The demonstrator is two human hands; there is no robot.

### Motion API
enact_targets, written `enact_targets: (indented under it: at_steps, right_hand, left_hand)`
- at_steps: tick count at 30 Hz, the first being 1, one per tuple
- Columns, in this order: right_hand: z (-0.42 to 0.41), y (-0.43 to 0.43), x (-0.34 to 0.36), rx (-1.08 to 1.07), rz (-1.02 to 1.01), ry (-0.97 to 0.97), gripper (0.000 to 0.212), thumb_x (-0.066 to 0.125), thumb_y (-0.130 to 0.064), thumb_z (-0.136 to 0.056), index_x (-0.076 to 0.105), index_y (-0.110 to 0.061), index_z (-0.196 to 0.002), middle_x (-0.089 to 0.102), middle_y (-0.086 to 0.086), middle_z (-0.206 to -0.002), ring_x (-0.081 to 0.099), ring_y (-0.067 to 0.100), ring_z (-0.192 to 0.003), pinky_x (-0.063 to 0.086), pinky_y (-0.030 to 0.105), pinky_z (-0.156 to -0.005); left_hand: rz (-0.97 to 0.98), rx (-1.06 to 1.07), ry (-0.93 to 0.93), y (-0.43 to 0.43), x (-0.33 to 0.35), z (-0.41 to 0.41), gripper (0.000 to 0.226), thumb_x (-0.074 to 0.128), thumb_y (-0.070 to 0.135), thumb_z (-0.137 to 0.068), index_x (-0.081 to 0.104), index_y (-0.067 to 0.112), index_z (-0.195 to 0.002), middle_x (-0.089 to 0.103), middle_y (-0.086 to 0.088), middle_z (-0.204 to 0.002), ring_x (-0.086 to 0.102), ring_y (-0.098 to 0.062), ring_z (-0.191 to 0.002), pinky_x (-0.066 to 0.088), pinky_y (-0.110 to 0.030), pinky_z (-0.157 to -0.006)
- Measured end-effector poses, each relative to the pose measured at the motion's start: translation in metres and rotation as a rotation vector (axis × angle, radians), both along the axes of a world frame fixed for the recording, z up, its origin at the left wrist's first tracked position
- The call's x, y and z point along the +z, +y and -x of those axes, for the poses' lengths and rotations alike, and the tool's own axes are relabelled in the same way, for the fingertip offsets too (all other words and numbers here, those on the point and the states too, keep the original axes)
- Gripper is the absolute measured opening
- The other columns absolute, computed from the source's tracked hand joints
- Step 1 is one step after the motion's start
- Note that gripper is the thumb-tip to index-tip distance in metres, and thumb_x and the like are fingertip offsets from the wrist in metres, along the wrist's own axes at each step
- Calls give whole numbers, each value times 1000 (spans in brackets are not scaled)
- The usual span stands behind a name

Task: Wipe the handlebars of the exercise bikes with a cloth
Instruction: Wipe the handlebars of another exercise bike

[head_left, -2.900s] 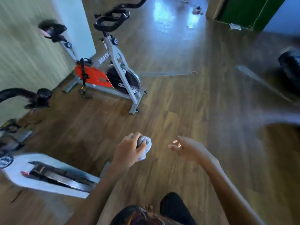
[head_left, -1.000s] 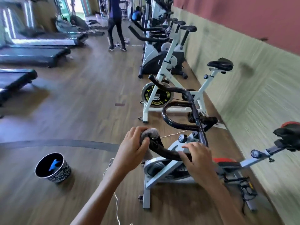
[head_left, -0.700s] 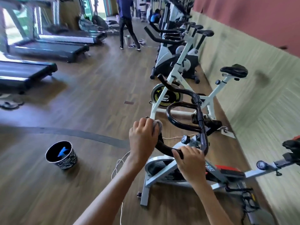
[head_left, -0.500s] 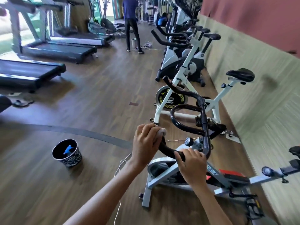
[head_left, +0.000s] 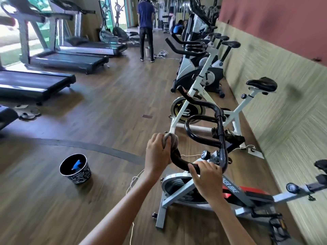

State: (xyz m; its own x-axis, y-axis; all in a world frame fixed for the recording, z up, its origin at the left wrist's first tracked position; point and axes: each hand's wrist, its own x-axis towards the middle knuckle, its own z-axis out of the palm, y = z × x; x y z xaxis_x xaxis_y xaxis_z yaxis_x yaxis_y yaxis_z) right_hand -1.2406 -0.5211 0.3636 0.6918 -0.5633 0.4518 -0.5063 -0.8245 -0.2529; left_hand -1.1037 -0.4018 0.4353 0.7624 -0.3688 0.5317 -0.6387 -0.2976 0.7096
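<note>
Centrally, left hand (head_left: 158,152) clasps a soft, light cloth (head_left: 170,139) round the near horn of the handlebar (head_left: 182,161); right hand (head_left: 207,177) grips the rigid bar beside it. Cloth should conform to the tube; best held bunched. Nearby: bucket (head_left: 75,169), trailing cord (head_left: 131,183), white bike (head_left: 203,103) crowding ahead

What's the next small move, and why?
Probably slide the left hand with the cloth along the handlebar toward the right hand: the cloth wraps only the bar's end, and the right hand grips it further along.
</note>
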Motion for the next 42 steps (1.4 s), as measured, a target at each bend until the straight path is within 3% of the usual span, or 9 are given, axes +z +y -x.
enact_targets:
  at_steps: [4, 9, 14, 18, 23, 28, 33, 38, 42]
  right_hand:
    - [2, -4, -1, 36, -34, 43, 57, 23, -62, -95, 65, -23, -88, 66, -8, -82, 61, 19, -81, 41, 37, -79]
    - [7, -14, -1, 1, 4, 95, 68, 16, -69, -93, 66, -24, -87, 68, -7, -82, 63, 19, -85, 37, 40, -91]
    - [7, -4, -8, -35, 20, 51, 73, 14, -68, -96, 67, -18, -89, 67, -2, -84, 62, 23, -86, 33, 42, -99]
    - [8, -6, -9, -20, 3, 49, 72, 15, -68, -95, 67, -18, -93, 68, -2, -89, 61, 22, -90, 32, 42, -100]
    - [10, -9, -11, -8, 16, 48, 68, 19, -66, -97, 67, -17, -95, 68, -1, -91, 61, 24, -90, 33, 42, -99]
    - [11, -9, -9, -7, 55, 52, 63, 26, -63, -96, 67, -16, -97, 69, 1, -92, 62, 25, -90, 34, 41, -96]
    - [16, -11, -13, 20, 44, 50, 58, 29, -60, -97, 66, -15, -102, 69, 1, -96, 61, 25, -95, 37, 43, -100]
    - [12, -9, -15, -8, 40, 52, 57, 30, -60, -97, 65, -15, -100, 68, 2, -93, 60, 26, -93, 37, 44, -101]
    - [15, -13, -16, 27, 42, 64, 58, 29, -59, -98, 65, -15, -105, 68, 1, -97, 60, 25, -97, 36, 43, -103]
  left_hand:
    - [-64, -120, -337, 11, -22, -4, 21, 54, 20, -95, 65, 7, -107, 61, -6, -113, 52, -22, -105, 43, -27, -94]
    - [67, -19, -17, 2, -10, -2, 15, 51, 22, -96, 64, 15, -94, 61, 6, -97, 54, -4, -87, 47, -32, -82]
    - [-87, -168, -378, 17, -25, -11, 21, 52, 16, -98, 65, 7, -113, 60, -6, -119, 51, -20, -110, 43, -30, -100]
    - [67, -118, 21, 7, -6, -7, 14, 51, 16, -98, 65, 14, -98, 61, 4, -96, 53, -11, -92, 46, -39, -86]
    - [-144, -97, -655, 9, -18, -4, 20, 56, 22, -97, 69, 10, -106, 67, -7, -113, 55, -27, -113, 39, -44, -106]
    - [-558, -184, -1103, 12, -33, -2, 17, 54, 23, -95, 66, 18, -106, 66, -3, -110, 61, -27, -107, 33, -56, -109]
    - [-500, -124, -1174, 19, -10, -25, 19, 52, 31, -97, 66, 19, -100, 66, -3, -100, 61, -27, -92, 41, -47, -102]
    - [-758, -191, -1135, 11, -37, -3, 39, 41, 41, -99, 58, 9, -114, 59, -12, -112, 56, -33, -102, 38, -51, -103]
    - [-672, -203, -1183, 21, -12, -20, 31, 43, 34, -100, 60, 12, -111, 61, -7, -106, 56, -29, -95, 42, -44, -98]
